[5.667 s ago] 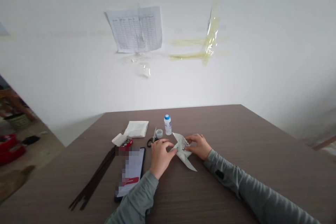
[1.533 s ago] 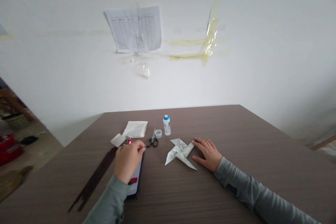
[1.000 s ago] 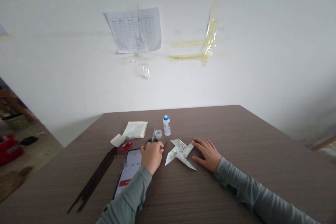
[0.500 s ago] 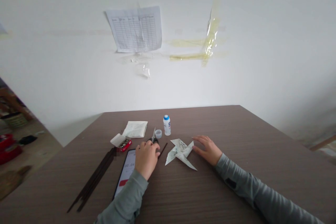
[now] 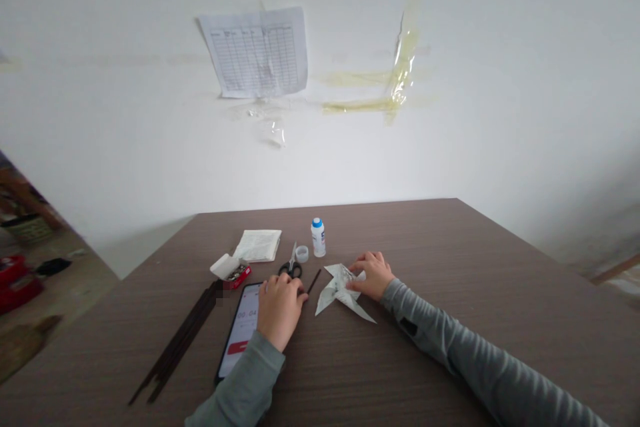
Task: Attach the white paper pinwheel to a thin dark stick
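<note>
left of the paper pinwheel (image 5: 339, 292), our left hand (image 5: 280, 307) is closed on a dark stick (image 5: 315, 281); our right hand (image 5: 374, 276), thumb towards fingers, pinches the pinwheel's right side.

On a brown wood-grain table (image 5: 410, 233), around a pale folded-paper pinwheel (image 5: 343, 293): a black-edged phone (image 5: 241, 333) and long dark-brown sticks (image 5: 183, 335) at eight o'clock; a part-hidden thin dark stick (image 5: 314, 282) and an open red-and-white cardboard box (image 5: 240, 276) at nine; black-handled scissors (image 5: 291, 263), a translucent plastic cup (image 5: 302, 254) and an off-white paper stack (image 5: 259, 245) at ten; an upright blue-capped white bottle (image 5: 319, 242) at eleven.
</note>
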`<state>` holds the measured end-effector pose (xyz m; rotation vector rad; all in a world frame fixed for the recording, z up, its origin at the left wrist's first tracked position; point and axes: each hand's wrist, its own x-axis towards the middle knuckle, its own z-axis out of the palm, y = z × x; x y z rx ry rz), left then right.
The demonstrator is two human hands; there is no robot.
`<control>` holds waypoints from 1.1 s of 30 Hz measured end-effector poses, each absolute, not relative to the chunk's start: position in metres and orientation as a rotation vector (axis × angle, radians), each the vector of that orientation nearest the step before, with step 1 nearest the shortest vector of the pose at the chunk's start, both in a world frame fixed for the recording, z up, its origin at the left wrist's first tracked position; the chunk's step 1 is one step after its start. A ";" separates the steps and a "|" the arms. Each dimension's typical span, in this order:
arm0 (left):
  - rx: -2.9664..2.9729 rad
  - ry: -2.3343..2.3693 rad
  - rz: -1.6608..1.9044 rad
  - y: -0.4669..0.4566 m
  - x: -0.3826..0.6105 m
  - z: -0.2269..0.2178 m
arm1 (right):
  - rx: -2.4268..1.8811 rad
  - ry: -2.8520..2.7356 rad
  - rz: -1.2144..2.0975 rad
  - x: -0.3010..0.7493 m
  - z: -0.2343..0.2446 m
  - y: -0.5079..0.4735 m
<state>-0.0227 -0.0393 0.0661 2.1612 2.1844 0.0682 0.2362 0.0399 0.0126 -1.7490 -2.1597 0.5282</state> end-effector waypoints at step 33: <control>2.130 2.084 0.325 -0.023 -0.016 0.061 | -1.546 -2.171 0.529 0.266 -0.014 0.042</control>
